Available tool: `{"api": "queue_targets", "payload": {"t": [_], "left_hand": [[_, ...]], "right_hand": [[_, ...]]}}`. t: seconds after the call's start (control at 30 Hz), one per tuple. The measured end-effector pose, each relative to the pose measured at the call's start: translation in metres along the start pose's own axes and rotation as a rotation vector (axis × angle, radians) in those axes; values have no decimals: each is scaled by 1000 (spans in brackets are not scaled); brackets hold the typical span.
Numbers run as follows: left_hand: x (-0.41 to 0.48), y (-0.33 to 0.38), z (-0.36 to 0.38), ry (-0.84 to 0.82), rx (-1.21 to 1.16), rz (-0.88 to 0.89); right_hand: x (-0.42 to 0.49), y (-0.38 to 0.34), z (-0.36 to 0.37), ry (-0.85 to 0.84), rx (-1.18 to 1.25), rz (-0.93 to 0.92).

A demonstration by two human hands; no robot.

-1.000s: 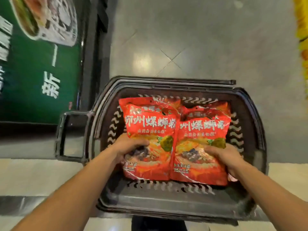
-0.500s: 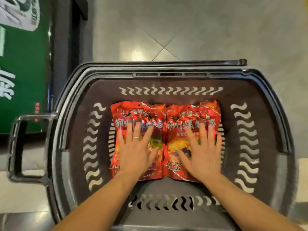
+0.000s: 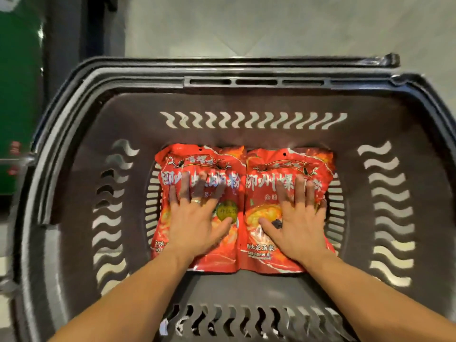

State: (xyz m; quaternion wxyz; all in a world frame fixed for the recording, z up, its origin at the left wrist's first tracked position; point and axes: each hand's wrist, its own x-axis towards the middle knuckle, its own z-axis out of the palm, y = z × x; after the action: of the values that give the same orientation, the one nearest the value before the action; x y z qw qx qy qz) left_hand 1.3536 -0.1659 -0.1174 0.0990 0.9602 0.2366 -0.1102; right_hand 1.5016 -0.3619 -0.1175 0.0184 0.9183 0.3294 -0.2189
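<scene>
Two red noodle packets lie flat, side by side, on the floor of a dark plastic shopping basket (image 3: 246, 104). My left hand (image 3: 195, 223), with a ring on one finger, presses flat on the left packet (image 3: 202, 164), its fingers spread. On the right packet (image 3: 278, 164) my right hand (image 3: 298, 223) lies flat in the same way. Both palms cover the lower halves of the packets.
The basket has slotted walls and a folded handle along its far rim (image 3: 256, 61). It stands on a grey tiled floor (image 3: 246, 23). A green sign panel (image 3: 17, 99) and a dark post (image 3: 66, 33) stand at the left.
A second ago both hands gripped the packets above the basket. They lowered them to the basket floor and opened flat on top. The view has moved closer over the basket.
</scene>
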Motion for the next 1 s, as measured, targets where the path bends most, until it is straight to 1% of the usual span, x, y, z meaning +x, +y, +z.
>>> {"api": "queue_targets", "payload": {"t": [0.07,0.13,0.27,0.4,0.5,0.57,0.63,0.73,0.83,1.0], "left_hand": [[0,7,-9,39,7,2],[-1,12,-12,67,30,15],[2,9,6,13,52,-1],[4,9,13,-31,48,-3],[8,13,-11,-173,36,-50],[10,18,-37,-256,3,-78],[8,24,-69,-254,4,-91],[4,32,-128,-146,-30,-112],[2,37,-198,22,-41,-75],[6,39,-355,141,1,-50]], "right_hand": [[-7,-9,-11,33,-26,1],[-13,-13,-15,65,-57,-44],[-9,-8,-1,64,-102,-100],[-1,-6,6,-6,-76,-101],[-1,-9,-15,-140,-98,-60],[-4,-20,-46,-258,-128,-3],[-10,-35,-84,-285,-94,51],[-21,-49,-143,-194,-62,38],[-36,-53,-212,-55,-77,-17],[-55,-68,-362,52,-96,-61]]}}
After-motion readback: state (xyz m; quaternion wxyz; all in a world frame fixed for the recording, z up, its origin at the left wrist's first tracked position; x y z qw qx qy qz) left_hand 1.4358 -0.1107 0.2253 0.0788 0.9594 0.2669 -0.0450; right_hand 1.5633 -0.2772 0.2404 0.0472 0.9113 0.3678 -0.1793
